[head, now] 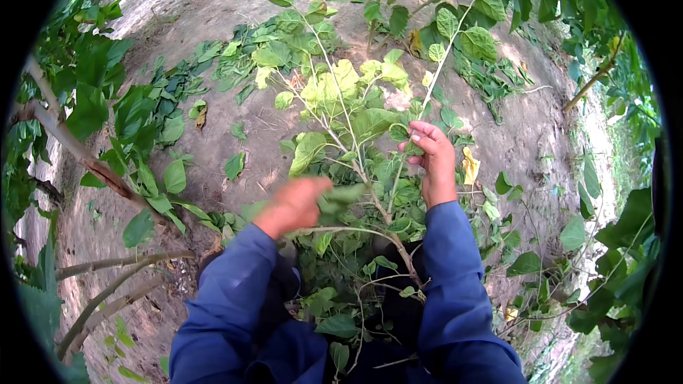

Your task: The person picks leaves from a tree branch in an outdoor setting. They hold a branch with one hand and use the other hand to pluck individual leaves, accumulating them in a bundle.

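A leafy branch (383,210) rises from between my legs and forks into several thin shoots. My right hand (438,160) has its thumb and fingers closed on a shoot (442,66) of it that slants up to the right, with a small leaf at the fingertips. My left hand (296,204), blurred by motion, is left of the branch, with a blurred green leaf (344,196) at its fingers; whether it grips the leaf is unclear. Pale yellow-green leaves (333,85) stand on the middle shoots beyond both hands.
Loose green leaves (256,45) lie heaped on the bare soil ahead. A thick limb (88,157) slants in from the left, with several bare stems (114,285) below it. Leafy branches (592,77) hang at the right, and a yellow leaf (470,165) is beside my right hand.
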{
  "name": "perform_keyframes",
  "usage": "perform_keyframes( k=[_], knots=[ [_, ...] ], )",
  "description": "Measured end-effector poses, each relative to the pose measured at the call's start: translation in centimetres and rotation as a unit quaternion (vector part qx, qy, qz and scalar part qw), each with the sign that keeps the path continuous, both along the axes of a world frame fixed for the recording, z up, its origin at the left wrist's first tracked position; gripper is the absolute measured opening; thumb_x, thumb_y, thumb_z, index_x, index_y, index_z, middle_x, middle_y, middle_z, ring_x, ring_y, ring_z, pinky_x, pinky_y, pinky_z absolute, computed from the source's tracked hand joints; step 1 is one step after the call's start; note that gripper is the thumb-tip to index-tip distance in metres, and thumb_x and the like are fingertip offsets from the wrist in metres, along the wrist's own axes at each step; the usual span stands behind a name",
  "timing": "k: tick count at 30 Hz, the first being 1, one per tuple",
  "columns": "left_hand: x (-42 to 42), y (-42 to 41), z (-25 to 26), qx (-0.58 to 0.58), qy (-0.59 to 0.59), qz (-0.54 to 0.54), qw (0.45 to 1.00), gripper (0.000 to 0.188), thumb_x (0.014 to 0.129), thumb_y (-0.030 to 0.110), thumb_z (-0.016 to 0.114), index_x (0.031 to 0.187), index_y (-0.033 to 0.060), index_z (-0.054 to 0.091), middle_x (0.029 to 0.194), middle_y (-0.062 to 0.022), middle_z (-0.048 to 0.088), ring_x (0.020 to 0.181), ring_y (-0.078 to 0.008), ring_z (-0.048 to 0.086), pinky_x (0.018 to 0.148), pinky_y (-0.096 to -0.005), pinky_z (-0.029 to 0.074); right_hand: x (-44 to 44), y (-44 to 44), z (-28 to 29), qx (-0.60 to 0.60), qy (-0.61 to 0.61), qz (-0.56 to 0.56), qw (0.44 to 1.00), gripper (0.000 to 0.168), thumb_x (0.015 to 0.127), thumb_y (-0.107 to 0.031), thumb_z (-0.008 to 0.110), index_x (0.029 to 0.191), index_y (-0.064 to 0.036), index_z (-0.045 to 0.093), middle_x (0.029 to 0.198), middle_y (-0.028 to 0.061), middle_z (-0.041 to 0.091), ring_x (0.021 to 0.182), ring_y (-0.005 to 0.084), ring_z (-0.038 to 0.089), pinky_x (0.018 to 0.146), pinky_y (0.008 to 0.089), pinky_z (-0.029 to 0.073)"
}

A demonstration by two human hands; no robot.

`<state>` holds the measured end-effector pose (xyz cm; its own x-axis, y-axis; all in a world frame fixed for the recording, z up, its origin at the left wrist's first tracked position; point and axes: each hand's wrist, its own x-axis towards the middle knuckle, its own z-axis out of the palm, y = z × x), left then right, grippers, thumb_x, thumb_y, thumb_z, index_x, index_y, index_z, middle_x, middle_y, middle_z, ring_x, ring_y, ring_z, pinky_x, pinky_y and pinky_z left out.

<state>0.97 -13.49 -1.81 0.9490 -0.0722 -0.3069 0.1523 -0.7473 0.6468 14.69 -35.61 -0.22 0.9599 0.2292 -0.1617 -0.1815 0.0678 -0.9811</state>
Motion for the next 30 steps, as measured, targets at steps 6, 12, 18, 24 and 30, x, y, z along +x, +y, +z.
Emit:
perform_keyframes(
  k=[6, 12, 18, 24, 30],
  knots=[
    [1.3, 5.9, 3.0, -0.54, -0.19, 0.343, 0.745, 0.027, 0.092, 0.006, 0.053, 0.119, 0.0058, 0.056, 0.113, -0.0067, 0.063, 0.095, -0.0193, 0.062, 0.085, -0.0321, 0.05, 0.7, -1.4, 0.0, 0.018, 0.007, -0.015, 1.0, 0.031, 0.083, -0.014, 0.057, 0.112, -0.006, 0.059, 0.101, 0.0007, 0.061, 0.078, 0.0123, 0.065, 0.059, 0.0217, 0.041],
    [1.9, 2.8, 2.0, -0.51, -0.111, 0.322, 0.79, 0.028, 0.092, 0.006, 0.054, 0.12, 0.0066, 0.057, 0.11, -0.0048, 0.064, 0.098, -0.0164, 0.06, 0.086, -0.034, 0.05, 0.3, -1.3, 0.3, 0.007, 0.007, -0.015, 1.0, 0.031, 0.081, -0.014, 0.057, 0.111, -0.006, 0.06, 0.103, 0.0021, 0.062, 0.08, 0.0117, 0.064, 0.061, 0.0225, 0.04],
    [2.3, -1.5, -1.0, -0.435, -0.022, 0.29, 0.852, 0.031, 0.089, 0.003, 0.059, 0.12, 0.0021, 0.054, 0.108, -0.0052, 0.063, 0.094, -0.0138, 0.058, 0.083, -0.0289, 0.047, 0.3, -0.7, 0.4, -0.004, 0.01, -0.006, 1.0, 0.033, 0.08, -0.012, 0.057, 0.112, -0.005, 0.059, 0.103, 0.0028, 0.062, 0.08, 0.0116, 0.064, 0.061, 0.023, 0.041],
    [3.4, -1.3, -3.3, -0.581, -0.031, 0.353, 0.733, 0.029, 0.092, 0.006, 0.055, 0.12, 0.0024, 0.053, 0.114, -0.0058, 0.06, 0.101, -0.0152, 0.055, 0.088, -0.0316, 0.044, 0.0, -0.4, 0.6, 0.016, 0.002, 0.016, 1.0, 0.032, 0.08, -0.011, 0.057, 0.112, -0.005, 0.059, 0.101, 0.0019, 0.061, 0.079, 0.0119, 0.064, 0.059, 0.0221, 0.041],
    [4.4, -1.4, -3.0, -0.588, -0.089, 0.364, 0.717, 0.026, 0.091, 0.005, 0.056, 0.117, 0.003, 0.054, 0.112, -0.0051, 0.061, 0.1, -0.0152, 0.056, 0.089, -0.0311, 0.043, -0.1, -0.4, 0.9, 0.015, 0.002, 0.016, 1.0, 0.032, 0.081, -0.011, 0.056, 0.112, -0.004, 0.058, 0.099, 0.0008, 0.06, 0.078, 0.012, 0.064, 0.059, 0.0215, 0.042]
  ],
)
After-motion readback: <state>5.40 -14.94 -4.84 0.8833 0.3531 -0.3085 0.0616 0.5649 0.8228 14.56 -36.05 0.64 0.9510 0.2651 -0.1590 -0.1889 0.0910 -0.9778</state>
